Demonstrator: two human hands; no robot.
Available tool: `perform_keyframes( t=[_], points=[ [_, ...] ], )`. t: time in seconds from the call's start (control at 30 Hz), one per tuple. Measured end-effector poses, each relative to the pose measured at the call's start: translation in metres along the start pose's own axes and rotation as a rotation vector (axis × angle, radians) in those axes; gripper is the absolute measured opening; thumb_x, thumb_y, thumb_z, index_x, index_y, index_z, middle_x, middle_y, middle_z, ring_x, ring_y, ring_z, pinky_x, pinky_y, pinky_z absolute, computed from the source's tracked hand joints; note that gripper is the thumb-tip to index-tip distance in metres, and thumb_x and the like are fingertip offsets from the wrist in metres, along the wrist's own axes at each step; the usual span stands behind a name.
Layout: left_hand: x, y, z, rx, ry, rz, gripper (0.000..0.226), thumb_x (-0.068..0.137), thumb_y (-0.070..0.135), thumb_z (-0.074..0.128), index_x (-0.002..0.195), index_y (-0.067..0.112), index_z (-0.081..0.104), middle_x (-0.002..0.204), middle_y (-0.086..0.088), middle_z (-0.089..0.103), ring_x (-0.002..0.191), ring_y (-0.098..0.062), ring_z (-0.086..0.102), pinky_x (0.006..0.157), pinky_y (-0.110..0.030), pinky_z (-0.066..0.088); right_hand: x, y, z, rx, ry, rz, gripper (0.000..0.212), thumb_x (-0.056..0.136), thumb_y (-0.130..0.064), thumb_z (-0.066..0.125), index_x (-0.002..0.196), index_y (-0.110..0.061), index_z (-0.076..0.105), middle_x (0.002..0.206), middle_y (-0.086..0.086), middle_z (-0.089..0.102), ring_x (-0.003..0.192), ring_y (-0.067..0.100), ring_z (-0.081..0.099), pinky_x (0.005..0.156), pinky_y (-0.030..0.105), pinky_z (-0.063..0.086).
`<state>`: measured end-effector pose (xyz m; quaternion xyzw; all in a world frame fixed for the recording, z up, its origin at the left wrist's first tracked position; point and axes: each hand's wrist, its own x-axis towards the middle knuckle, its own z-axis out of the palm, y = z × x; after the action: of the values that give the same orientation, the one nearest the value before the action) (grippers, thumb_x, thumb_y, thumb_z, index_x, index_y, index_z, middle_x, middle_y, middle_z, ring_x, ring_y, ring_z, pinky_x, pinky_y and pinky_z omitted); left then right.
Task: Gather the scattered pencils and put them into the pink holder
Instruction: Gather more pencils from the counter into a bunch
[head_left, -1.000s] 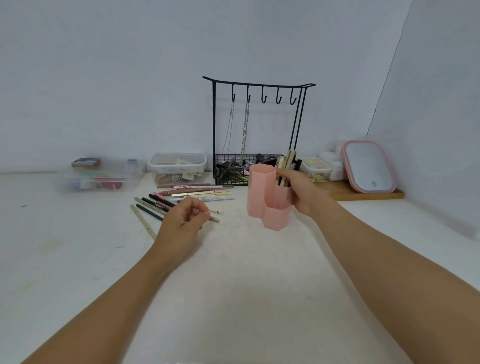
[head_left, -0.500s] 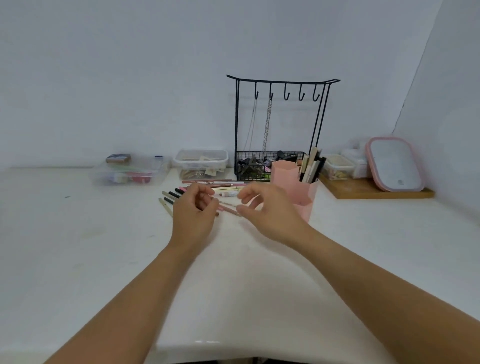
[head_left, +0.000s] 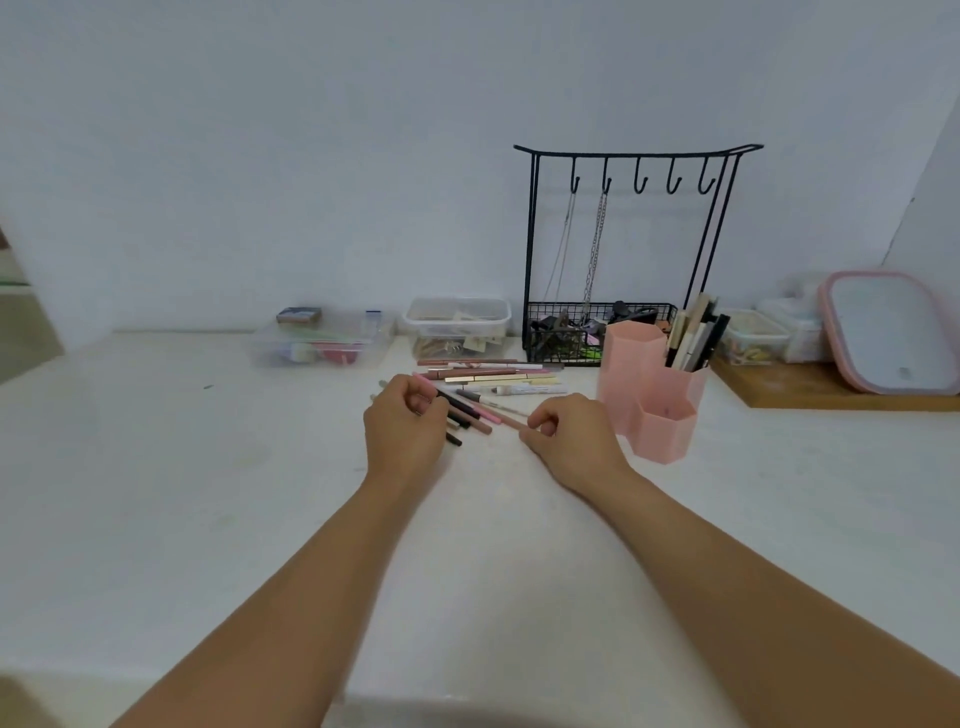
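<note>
Both my hands have dropped onto the pencils (head_left: 470, 410) mid-bench: left hand (head_left: 405, 431) curls round several, right hand (head_left: 569, 434) pinches one beside the pink holder (head_left: 649, 389).

Matt pink plastic holder (head_left: 654, 410) right of the fingers; black wire rack (head_left: 623, 249) and clear plastic boxes (head_left: 457, 322) beyond; matt white bench (head_left: 208, 493).
</note>
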<state>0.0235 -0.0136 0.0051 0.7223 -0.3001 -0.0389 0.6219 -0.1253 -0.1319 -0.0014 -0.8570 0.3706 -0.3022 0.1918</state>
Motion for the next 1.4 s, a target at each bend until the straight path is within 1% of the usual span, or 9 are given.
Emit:
perform_keyframes(
  t=[0.1,0.37,0.5,0.63,0.8,0.93,1.03,1.17,1.4],
  points=[
    [0.001,0.0,0.0,-0.043,-0.028,-0.045,0.008,0.089,0.004,0.062,0.089,0.011,0.065,0.07,-0.001,0.055,0.059,-0.016,0.05,0.052,-0.035,0.052,0.003,-0.004,0.005,-0.011,0.0,0.001,0.012,0.086,-0.024,0.074,0.087,-0.013,0.078,0.077,-0.003,0.067,0.07,0.011,0.057,0.067,0.023,0.042],
    [0.005,0.002,-0.004,-0.165,0.08,-0.068,0.011,0.093,0.023,0.068,0.086,0.014,0.067,0.079,-0.005,0.063,0.064,-0.01,0.052,0.061,-0.017,0.042,0.004,-0.006,0.001,0.178,0.102,0.073,0.009,0.088,-0.016,0.072,0.079,-0.014,0.075,0.071,-0.005,0.063,0.061,0.004,0.05,0.055,0.02,0.038],
    [-0.007,0.015,0.0,-0.283,-0.093,-0.007,0.017,0.098,0.027,0.065,0.089,0.012,0.07,0.062,0.005,0.068,0.051,-0.003,0.059,0.052,-0.018,0.043,-0.005,-0.026,0.005,0.661,0.096,0.113,0.008,0.088,-0.018,0.073,0.081,-0.015,0.075,0.063,-0.013,0.062,0.055,0.0,0.051,0.058,0.016,0.039],
    [-0.013,0.013,0.007,-0.314,-0.266,0.107,0.034,0.103,0.028,0.057,0.094,-0.002,0.071,0.081,-0.023,0.072,0.069,-0.018,0.067,0.061,-0.022,0.052,-0.021,-0.046,0.016,0.853,-0.097,0.019,0.009,0.09,-0.007,0.069,0.083,-0.01,0.074,0.058,-0.013,0.063,0.051,-0.002,0.05,0.053,0.011,0.039],
    [-0.016,0.008,0.01,-0.238,-0.404,0.166,0.044,0.109,0.017,0.04,0.09,-0.009,0.07,0.071,-0.016,0.07,0.062,-0.007,0.067,0.06,-0.015,0.051,-0.024,-0.043,0.025,0.758,-0.203,-0.065,0.005,0.086,0.009,0.066,0.082,0.006,0.069,0.055,-0.014,0.061,0.047,-0.001,0.047,0.051,0.012,0.039],
    [-0.011,0.008,0.012,-0.353,-0.272,0.057,0.043,0.11,0.023,0.038,0.096,-0.007,0.065,0.068,-0.007,0.066,0.053,-0.008,0.064,0.049,-0.022,0.049,-0.013,-0.033,0.014,0.5,-0.025,-0.117,0.004,0.083,-0.009,0.076,0.083,-0.013,0.076,0.071,-0.011,0.069,0.058,-0.004,0.055,0.064,0.014,0.043],
    [-0.002,0.004,0.007,-0.325,-0.092,-0.028,0.039,0.109,0.031,0.042,0.083,0.01,0.062,0.05,0.011,0.053,0.043,-0.007,0.048,0.045,-0.025,0.035,0.002,-0.008,0.0,0.179,0.185,-0.045,0.019,0.087,-0.02,0.073,0.106,-0.017,0.073,0.096,-0.005,0.069,0.075,0.003,0.054,0.074,0.02,0.04],
    [0.005,0.003,0.001,-0.352,-0.043,-0.196,0.04,0.103,0.043,0.052,0.075,0.016,0.059,0.058,0.004,0.042,0.049,-0.013,0.037,0.048,-0.029,0.029,0.004,0.009,-0.004,-0.039,-0.019,0.006,0.04,0.092,-0.026,0.067,0.13,-0.014,0.063,0.119,0.003,0.066,0.102,0.017,0.058,0.086,0.027,0.041],
    [0.005,0.006,0.001,-0.464,-0.078,-0.274,0.053,0.107,0.051,0.033,0.075,0.015,0.056,0.048,0.006,0.03,0.041,-0.012,0.023,0.046,-0.029,0.019,0.007,0.008,0.001,-0.058,-0.006,-0.005,0.013,0.092,-0.017,0.066,0.098,-0.012,0.077,0.099,0.004,0.073,0.084,0.016,0.06,0.074,0.025,0.044]
  ],
)
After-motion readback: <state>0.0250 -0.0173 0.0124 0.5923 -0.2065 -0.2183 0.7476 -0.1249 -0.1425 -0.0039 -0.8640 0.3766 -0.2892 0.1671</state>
